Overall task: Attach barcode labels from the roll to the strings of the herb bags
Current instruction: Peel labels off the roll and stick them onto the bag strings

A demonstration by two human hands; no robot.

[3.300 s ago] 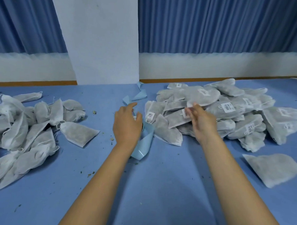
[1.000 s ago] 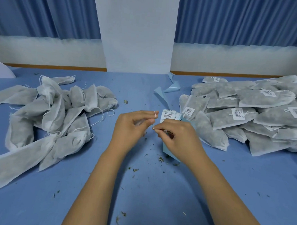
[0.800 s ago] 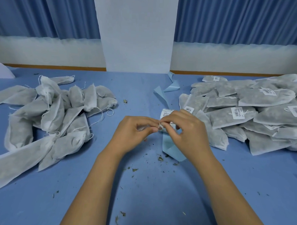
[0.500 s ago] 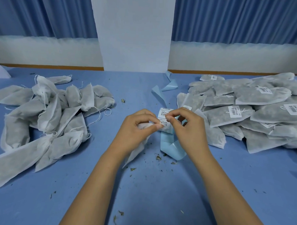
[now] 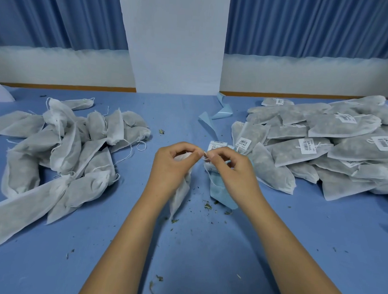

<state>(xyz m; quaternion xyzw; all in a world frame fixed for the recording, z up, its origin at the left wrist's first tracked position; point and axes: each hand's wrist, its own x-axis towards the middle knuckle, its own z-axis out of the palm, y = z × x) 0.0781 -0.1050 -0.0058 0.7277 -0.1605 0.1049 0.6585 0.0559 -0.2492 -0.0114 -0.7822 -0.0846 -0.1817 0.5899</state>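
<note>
My left hand (image 5: 172, 168) holds a white herb bag (image 5: 181, 195) that hangs below it, and pinches the bag's thin white string at its fingertips. My right hand (image 5: 231, 168) pinches the same string (image 5: 205, 155) just beside the left fingertips. Behind the right hand lies the label roll (image 5: 217, 145), with a white barcode label showing on top and its blue backing strip (image 5: 220, 192) curling down toward me. Whether a label sits between my fingers is hidden.
A pile of unlabelled white herb bags (image 5: 61, 159) lies on the left of the blue table (image 5: 195, 247). A pile of labelled bags (image 5: 322, 143) fills the right. Spent blue backing strips (image 5: 221, 110) lie at the back centre. Herb crumbs dot the table.
My left hand picked up a bag and brought it to the centre. Both hands rose slightly and closed together on its string; the bag now hangs lower below my left hand.
</note>
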